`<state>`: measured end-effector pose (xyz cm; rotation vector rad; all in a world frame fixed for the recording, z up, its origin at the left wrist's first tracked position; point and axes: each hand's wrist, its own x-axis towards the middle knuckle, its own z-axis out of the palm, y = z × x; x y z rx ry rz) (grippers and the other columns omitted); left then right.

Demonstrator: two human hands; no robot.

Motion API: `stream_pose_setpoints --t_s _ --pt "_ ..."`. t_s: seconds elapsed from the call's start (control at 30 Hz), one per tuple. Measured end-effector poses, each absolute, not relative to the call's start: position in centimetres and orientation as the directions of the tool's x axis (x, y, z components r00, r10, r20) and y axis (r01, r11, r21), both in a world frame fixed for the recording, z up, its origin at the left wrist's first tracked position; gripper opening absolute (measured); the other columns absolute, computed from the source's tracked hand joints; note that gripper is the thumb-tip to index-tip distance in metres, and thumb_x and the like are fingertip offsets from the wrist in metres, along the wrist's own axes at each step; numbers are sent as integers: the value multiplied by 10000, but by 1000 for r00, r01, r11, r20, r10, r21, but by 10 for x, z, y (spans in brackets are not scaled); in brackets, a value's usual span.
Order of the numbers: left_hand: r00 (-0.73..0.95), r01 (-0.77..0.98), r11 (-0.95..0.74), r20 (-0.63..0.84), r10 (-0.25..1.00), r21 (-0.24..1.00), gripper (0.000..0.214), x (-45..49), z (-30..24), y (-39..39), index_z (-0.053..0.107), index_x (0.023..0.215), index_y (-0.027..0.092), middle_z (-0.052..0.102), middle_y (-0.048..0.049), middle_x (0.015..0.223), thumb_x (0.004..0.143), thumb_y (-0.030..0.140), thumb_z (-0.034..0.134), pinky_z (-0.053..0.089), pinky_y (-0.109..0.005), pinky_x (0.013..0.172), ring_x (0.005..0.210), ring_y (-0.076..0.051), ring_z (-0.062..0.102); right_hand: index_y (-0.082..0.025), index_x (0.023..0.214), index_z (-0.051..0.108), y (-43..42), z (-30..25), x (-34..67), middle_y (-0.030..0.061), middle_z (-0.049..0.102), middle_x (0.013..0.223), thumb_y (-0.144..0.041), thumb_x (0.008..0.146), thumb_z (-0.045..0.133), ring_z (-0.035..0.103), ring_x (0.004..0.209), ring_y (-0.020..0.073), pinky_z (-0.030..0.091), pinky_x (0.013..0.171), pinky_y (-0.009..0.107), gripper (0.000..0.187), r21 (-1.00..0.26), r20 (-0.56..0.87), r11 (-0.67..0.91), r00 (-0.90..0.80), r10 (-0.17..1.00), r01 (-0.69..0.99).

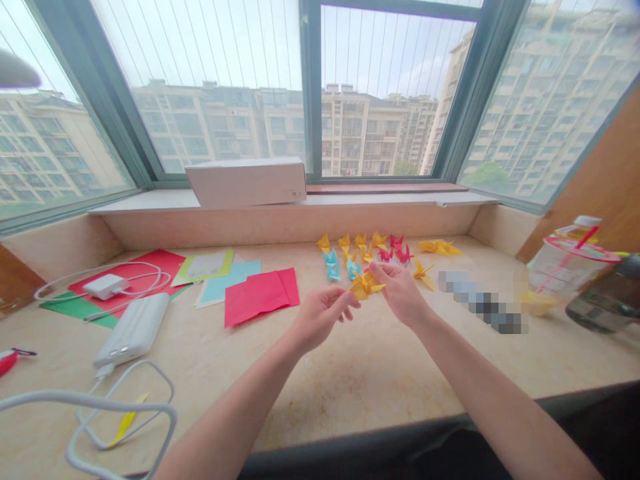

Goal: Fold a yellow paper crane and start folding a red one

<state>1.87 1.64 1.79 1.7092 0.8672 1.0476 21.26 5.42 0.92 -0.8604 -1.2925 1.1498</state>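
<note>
The camera sits on my head, looking forward and down at my left hand and right hand close below it, then out across the cream marble counter to the green-framed window beyond.

Two hands, one held paper crane

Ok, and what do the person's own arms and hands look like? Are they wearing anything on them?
The left forearm and right forearm are bare, with no sleeves in view. The left hand and right hand are bare too: no gloves, rings, watch or markings can be seen.
</note>
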Motion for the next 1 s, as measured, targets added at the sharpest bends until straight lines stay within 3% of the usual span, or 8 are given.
stream_pose_setpoints --t_s 0.17,0.53,0.8,1.0 --pt "395 107 -355 288 873 929 362 17 16 17 721 879 130 677 -40 676 924 444 546 465 -241 601 603 -123 588 -178 762 731 59 9 215 15 655 645 -579 767 705 530 540 118 418 559 275 401 -949 264 262 12 964 -175" --pt "409 90 -386 319 855 918 341 17 21 13 738 883 138 682 -51 698 915 428 562 474 -250 619 637 -134 596 -196 697 697 56 17 215 35 669 679 -628 673 754 587 610 154 456 560 288 437 -945 207 205 18 978 -255" --pt "396 130 -320 247 884 938 353 18 23 13 731 888 120 685 -58 686 908 428 560 478 -247 600 611 -134 604 -184 703 711 57 13 216 18 642 631 -618 740 699 522 550 130 406 532 275 436 -956 273 279 79 959 -84" --pt "407 110 -270 204 890 957 337 20 25 12 699 869 128 678 -42 678 894 441 574 491 -247 582 598 -137 623 -182 723 746 49 15 207 7 626 579 -590 712 732 473 505 118 369 489 265 408 -946 323 320 63 944 47"
